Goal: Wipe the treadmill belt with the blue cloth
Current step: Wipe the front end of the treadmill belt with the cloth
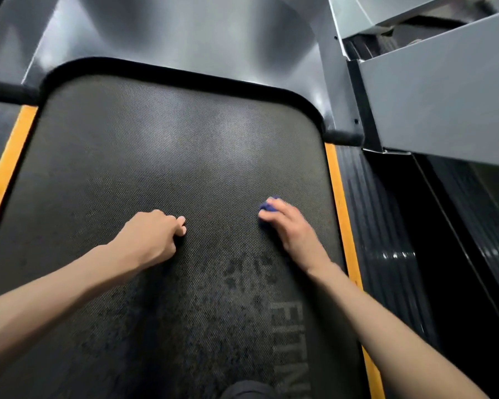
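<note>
The dark textured treadmill belt (pixel 167 156) fills the middle of the head view, with damp speckles on its nearer part. My right hand (pixel 290 226) lies on the belt near its right edge and holds a bunched blue cloth (pixel 267 207) under its fingers; only a small part of the cloth shows. My left hand (pixel 156 233) rests on the belt's middle as a curled fist with nothing in it.
Yellow strips (pixel 340 203) run along both sides of the belt, with ribbed black side rails (pixel 386 240) outside them. The grey motor hood (pixel 185 38) curves up ahead. A grey frame panel (pixel 444 96) stands at the right.
</note>
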Available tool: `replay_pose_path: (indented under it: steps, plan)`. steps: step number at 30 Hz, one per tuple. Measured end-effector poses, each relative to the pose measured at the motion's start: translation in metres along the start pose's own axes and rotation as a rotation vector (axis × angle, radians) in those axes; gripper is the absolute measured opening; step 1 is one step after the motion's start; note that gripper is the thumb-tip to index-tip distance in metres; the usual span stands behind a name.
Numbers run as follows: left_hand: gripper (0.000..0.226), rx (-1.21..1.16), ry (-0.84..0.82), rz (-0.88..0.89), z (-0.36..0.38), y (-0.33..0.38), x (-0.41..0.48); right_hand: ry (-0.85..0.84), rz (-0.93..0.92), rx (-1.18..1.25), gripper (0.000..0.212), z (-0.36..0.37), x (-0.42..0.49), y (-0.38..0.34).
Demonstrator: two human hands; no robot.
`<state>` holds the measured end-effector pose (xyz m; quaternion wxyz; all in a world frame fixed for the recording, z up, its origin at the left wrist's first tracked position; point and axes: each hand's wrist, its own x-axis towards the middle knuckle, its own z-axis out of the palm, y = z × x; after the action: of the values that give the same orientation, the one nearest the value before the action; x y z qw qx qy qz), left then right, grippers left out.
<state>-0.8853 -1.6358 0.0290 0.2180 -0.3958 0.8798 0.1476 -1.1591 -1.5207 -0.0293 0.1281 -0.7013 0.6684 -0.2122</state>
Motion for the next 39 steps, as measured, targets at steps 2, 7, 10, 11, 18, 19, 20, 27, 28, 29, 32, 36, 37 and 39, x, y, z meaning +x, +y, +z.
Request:
replay_pose_path:
  steps: [2, 7, 10, 11, 18, 19, 20, 27, 28, 29, 32, 36, 37, 39]
  plan:
    - [0.051, 0.044, -0.029, 0.024, -0.001, -0.001, -0.001, 0.125, 0.223, -0.02, 0.026, -0.01, 0.032, 0.029]
    - [0.062, 0.048, -0.072, 0.058, 0.004, -0.006, -0.003, 0.346, 0.538, 0.063, 0.029, -0.018, 0.094, 0.045]
    - [0.065, 0.066, -0.075, 0.082, 0.006, -0.003, -0.007, 0.359, 0.507, 0.075, 0.03, -0.01, 0.077, 0.025]
    - [0.065, 0.058, -0.077, 0.082, 0.006, -0.003, -0.007, 0.312, 0.442, 0.074, 0.03, -0.007, 0.06, 0.017]
    - [0.066, -0.028, -0.082, 0.074, 0.008, -0.009, -0.003, 0.132, 0.286, 0.119, 0.027, 0.0, -0.076, -0.039]
    - [0.066, -0.04, -0.091, 0.07, 0.009, -0.008, -0.003, 0.111, 0.251, 0.116, 0.025, -0.004, -0.076, -0.034]
    - [0.066, -0.056, -0.097, 0.065, 0.009, -0.007, -0.003, 0.109, 0.217, 0.1, 0.025, -0.008, -0.069, -0.026]
    - [0.07, -0.081, -0.116, 0.026, 0.009, -0.008, -0.005, 0.404, 0.571, 0.092, 0.029, -0.023, 0.058, 0.048]
    - [0.07, -0.077, -0.114, 0.021, 0.008, -0.008, -0.005, 0.43, 0.61, 0.11, 0.028, -0.025, 0.071, 0.051]
    - [0.07, -0.076, -0.116, 0.019, 0.007, -0.008, -0.005, 0.453, 0.645, 0.133, 0.028, -0.024, 0.078, 0.049]
    - [0.067, -0.061, -0.109, 0.024, 0.004, -0.005, -0.005, 0.464, 0.642, 0.112, 0.03, -0.004, 0.07, 0.01]
    - [0.065, -0.057, -0.108, 0.028, 0.006, -0.007, -0.003, 0.192, 0.199, 0.194, 0.034, 0.052, 0.012, -0.087]
    - [0.066, -0.059, -0.108, 0.036, 0.007, -0.008, -0.003, 0.08, 0.084, 0.206, 0.034, 0.06, -0.007, -0.105]
    - [0.069, -0.067, -0.121, 0.038, 0.009, -0.008, -0.004, -0.078, -0.111, 0.172, 0.033, 0.058, -0.032, -0.112]
